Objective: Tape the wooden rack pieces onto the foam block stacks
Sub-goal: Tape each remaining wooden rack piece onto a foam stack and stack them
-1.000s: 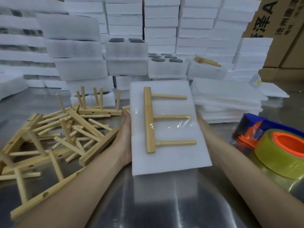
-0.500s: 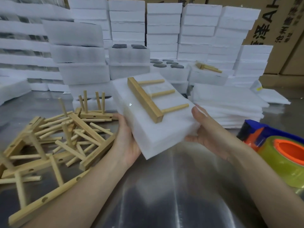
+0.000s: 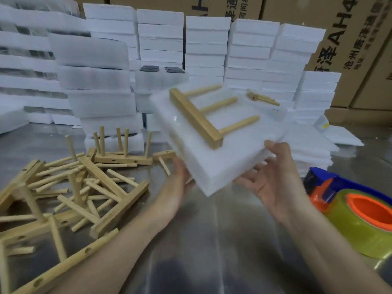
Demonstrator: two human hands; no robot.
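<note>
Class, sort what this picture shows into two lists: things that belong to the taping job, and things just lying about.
Belong to the job:
- foam block stack, held by the left hand and right hand
- wooden rack piece lying on it
- tape dispenser
- loose rack pieces

Just lying about:
- cardboard boxes
- thin foam sheets
- dark discs

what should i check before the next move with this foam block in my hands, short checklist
1. Seat: the wooden rack piece lies flat on the foam block stack: ok.
2. Taped down firmly: cannot tell, only a faint glint shows.
3. Grip: the right hand holds the block's right edge: ok.
4. Support: the left hand is under the near-left corner: ok, fingers hidden.
5. Level: not ok, the block is tilted in the air.
6. Next tool: the tape dispenser sits on the metal table at the right: ok.
</note>
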